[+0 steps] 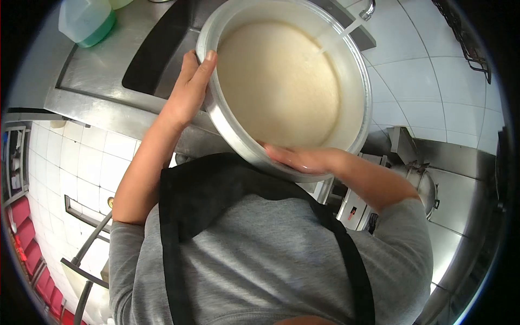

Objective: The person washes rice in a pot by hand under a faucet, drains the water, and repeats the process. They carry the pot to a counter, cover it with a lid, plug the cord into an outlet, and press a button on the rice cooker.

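Note:
A large round metal pot (355,127) is tilted over the sink, filled with cloudy, cream-coloured liquid (279,81). Whether anything lies beneath the surface is hidden. Water runs from the faucet (369,10) into the pot's far right side. My left hand (193,89) grips the pot's left rim, thumb on top and fingers along the outer wall. At the near rim, my right hand (300,158) is closed over the edge and looks wet; part of its grip is hidden.
The dark sink basin (157,59) lies under and left of the pot, set in a steel counter (119,67). A clear container with green liquid (89,24) stands at the upper left. On the right are a lidded pot (425,187), steel surfaces and a black wire rack (466,38).

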Demonstrator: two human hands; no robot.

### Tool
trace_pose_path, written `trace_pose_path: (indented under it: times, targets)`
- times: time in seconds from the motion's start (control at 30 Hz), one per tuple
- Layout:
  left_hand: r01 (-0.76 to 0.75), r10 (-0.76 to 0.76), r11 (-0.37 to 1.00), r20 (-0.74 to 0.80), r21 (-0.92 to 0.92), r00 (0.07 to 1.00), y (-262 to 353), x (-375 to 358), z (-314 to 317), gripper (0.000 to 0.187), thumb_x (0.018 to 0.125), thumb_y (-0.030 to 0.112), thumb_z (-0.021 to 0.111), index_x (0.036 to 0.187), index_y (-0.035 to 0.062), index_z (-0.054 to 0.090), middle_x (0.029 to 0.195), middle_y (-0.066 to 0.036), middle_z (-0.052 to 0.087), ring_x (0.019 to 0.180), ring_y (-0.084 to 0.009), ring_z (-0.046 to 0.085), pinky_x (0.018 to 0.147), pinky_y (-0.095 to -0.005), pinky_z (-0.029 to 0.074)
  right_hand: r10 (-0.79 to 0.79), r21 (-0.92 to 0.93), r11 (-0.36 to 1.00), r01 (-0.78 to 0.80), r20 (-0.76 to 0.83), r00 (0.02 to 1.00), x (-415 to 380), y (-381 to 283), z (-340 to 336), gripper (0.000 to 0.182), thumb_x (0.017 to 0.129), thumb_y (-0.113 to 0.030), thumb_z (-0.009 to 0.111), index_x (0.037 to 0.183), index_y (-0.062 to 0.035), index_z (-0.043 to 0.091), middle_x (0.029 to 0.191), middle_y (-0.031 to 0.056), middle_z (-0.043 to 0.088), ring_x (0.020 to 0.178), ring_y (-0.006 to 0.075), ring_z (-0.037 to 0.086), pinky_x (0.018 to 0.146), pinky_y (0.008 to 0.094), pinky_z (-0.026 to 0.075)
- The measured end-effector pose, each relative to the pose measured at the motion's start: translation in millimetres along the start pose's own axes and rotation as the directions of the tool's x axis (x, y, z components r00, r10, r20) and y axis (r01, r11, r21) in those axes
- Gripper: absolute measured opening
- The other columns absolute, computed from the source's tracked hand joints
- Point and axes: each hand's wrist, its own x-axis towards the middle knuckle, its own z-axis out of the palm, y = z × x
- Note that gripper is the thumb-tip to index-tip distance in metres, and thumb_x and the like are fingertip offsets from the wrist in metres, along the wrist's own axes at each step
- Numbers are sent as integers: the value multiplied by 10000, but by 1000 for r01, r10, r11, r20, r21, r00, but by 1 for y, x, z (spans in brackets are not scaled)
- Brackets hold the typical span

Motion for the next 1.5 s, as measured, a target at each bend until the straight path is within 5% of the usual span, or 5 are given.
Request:
trace_pose_path:
  times: [0.47, 0.63, 0.8, 1.27, 1.5]
  targets:
    - [45, -46, 999, 14, 13, 999, 0, -2, 0, 780, 903, 650, 312, 1264, -41, 339, 1119, -144, 464, 1019, -188, 439, 900, -282, 355, 227, 742, -77, 666, -637, 736, 188, -22, -220, 553, 917, -431, 326, 1325, -69, 422, 1378, 148, 421, 1261, 354, 383, 1027, 616, 233]
    - [23, -23, 999, 5, -35, 1000, 12, -4, 6, 724, 918, 596, 367, 1266, -37, 320, 1144, -151, 466, 1029, -182, 441, 908, -289, 361, 697, 770, 349, 534, -594, 401, 115, 98, -259, 462, 884, -326, 551, 1228, -24, 492, 1245, 136, 521, 1115, 238, 509, 909, 380, 469]
    - [43, -42, 998, 10, -38, 999, 15, -4, 5, 668, 930, 547, 400, 1249, -36, 330, 1152, -154, 462, 1050, -186, 438, 919, -293, 358, 40, 48, 996, -77, -994, -100, 108, 199, -229, 332, 889, -334, 524, 938, -34, 658, 817, 74, 663, 767, 199, 619, 734, 351, 487]
    - [3, -3, 1000, 1, 12, 1000, 11, -2, 5, 672, 928, 517, 436, 1253, -60, 322, 1145, -167, 466, 1075, -185, 432, 938, -287, 349, -513, -687, 704, 182, -314, 799, 158, -17, -65, 151, 747, -121, 564, 823, -14, 639, 929, 208, 633, 863, 349, 614, 764, 434, 491]
    - [80, -80, 997, 9, 0, 997, 20, -6, 6, 676, 915, 519, 464, 1236, -61, 329, 1136, -169, 475, 1067, -200, 447, 928, -299, 366, -603, -781, 624, -27, -503, 620, 53, 112, -97, 571, 868, -329, 536, 1374, -111, 385, 1424, 176, 321, 1327, 362, 275, 1072, 473, 251]
